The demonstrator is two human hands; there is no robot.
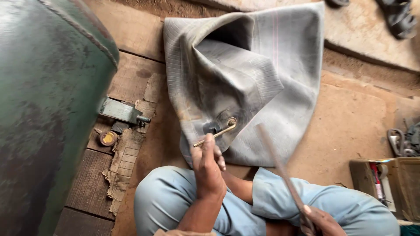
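1. Head view, setting: workshop floor of worn wooden planks (131, 30) and brown hardboard sheet (350, 126). A big green metal tank (48, 100) fills the left side, with a small bracket (120, 111) at its base. A wooden box of tools (387, 183) sits at right, dark rubber bits at top right. The person sits with knees in light blue trousers (170, 196) at the bottom of the frame.
2. Main thing: grey rubber inner tube (245, 83), deflated, folded and crumpled flat on the floor just ahead of the knees. A bent brass valve stem (218, 132) sticks out of its lower middle.
3. Left hand (209, 168): fingers curled closed, tips pinching the free end of the valve stem. Tube lies directly beyond this hand, touching it via the stem.
4. Right hand (321, 220): low right, partly cut off, closed around a thin metal rod (280, 166) that angles up toward the tube; rod is motion-blurred.
5. Handling, my judgement: tube looks soft, floppy and light, dusty so not slippery; it sags if lifted by an edge. The stem is the one rigid point, best grip there or on a bunched fold.
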